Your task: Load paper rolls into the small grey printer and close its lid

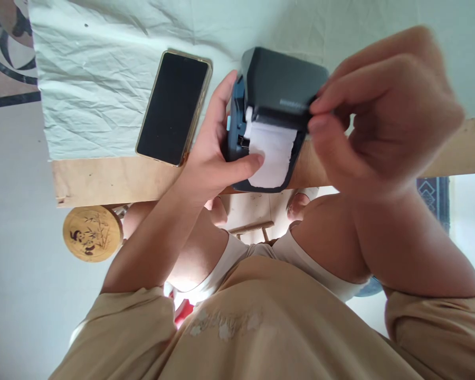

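Note:
A dark handheld label printer (235, 150) is held over the table's near edge. Its black lid (287, 79) is raised, and white paper (272, 158) lies across the body below it. My left hand (217, 145) grips the printer from the left side, the thumb resting on the paper and the fingers partly hidden behind the body. With thumb and fingertips, my right hand (388, 111) pinches the lid's right edge. A phone (174, 108) with a dark screen and a clear case lies left of the printer.
A pale green cloth (103, 79) covers the table, with a bare wooden strip (103, 182) along the near edge. A round wooden stool (93, 234) with a panda picture stands at the lower left. My legs are under the table edge.

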Action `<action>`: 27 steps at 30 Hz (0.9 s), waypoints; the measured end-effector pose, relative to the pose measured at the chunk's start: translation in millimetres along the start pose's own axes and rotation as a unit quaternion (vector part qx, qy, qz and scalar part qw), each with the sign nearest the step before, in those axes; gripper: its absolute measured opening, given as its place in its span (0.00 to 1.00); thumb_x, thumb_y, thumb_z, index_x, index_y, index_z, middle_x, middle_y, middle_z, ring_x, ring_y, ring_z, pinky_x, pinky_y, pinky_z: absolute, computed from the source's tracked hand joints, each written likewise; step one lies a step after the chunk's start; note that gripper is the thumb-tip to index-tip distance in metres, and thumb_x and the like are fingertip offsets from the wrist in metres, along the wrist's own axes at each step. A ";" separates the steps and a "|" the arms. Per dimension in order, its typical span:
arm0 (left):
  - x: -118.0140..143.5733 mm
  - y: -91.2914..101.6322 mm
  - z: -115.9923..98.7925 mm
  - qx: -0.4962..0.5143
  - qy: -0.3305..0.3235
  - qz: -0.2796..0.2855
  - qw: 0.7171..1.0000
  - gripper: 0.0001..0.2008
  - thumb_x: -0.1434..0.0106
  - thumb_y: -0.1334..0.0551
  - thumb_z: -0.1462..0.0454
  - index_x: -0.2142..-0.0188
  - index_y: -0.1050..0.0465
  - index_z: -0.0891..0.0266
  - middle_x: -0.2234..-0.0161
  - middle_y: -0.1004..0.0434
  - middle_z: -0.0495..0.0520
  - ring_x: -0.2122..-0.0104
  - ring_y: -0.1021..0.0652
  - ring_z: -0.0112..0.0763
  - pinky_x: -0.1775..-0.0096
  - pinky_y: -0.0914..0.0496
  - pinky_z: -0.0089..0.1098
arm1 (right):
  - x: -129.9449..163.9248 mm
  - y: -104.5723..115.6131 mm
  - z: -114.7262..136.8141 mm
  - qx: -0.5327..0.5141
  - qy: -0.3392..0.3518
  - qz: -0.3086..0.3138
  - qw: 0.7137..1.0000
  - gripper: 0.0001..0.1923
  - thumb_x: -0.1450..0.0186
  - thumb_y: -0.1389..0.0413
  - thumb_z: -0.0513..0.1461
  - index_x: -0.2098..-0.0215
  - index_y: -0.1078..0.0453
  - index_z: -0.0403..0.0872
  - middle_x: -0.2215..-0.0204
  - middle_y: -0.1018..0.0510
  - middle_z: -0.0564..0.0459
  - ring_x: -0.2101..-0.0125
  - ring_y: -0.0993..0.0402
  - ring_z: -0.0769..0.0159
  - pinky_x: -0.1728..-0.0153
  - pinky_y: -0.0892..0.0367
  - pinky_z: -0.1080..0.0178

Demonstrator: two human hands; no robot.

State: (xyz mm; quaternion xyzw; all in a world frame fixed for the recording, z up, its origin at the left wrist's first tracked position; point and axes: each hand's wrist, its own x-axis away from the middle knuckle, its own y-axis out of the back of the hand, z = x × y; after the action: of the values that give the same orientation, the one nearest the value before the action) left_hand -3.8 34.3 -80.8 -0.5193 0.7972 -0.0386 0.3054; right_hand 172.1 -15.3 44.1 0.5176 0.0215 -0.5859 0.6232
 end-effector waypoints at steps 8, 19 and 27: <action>1.0 -17.5 -61.9 0.048 0.167 0.011 0.985 0.32 0.45 0.25 0.60 0.42 0.31 0.47 0.50 0.28 0.48 0.52 0.24 0.30 0.48 0.29 0.32 | 4.0 -6.0 -0.5 0.068 0.127 0.057 0.988 0.09 0.42 0.41 0.27 0.65 0.28 0.43 0.62 0.24 0.51 0.67 0.28 0.76 0.71 0.35 0.70; 1.7 -20.4 -64.8 0.026 0.143 -0.021 0.989 0.18 0.42 0.27 0.56 0.54 0.25 0.57 0.59 0.25 0.49 0.59 0.26 0.31 0.57 0.31 0.32 | 7.4 -3.9 2.1 0.081 0.096 0.041 0.991 0.06 0.34 0.45 0.35 0.61 0.27 0.44 0.61 0.24 0.48 0.61 0.25 0.71 0.61 0.28 0.66; 2.3 -30.1 -75.4 -0.002 0.138 -0.021 0.990 0.16 0.41 0.28 0.60 0.55 0.25 0.63 0.59 0.23 0.51 0.59 0.26 0.32 0.58 0.28 0.34 | 11.8 17.2 10.1 0.105 0.069 0.062 0.990 0.13 0.29 0.52 0.37 0.59 0.27 0.40 0.64 0.24 0.46 0.58 0.26 0.64 0.57 0.31 0.60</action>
State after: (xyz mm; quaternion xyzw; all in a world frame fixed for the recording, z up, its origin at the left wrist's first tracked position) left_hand -20.0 -0.7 -9.3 -0.5264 0.8207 -0.1148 0.1900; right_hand 182.8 -34.3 51.9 0.6194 -0.0290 -0.5082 0.5977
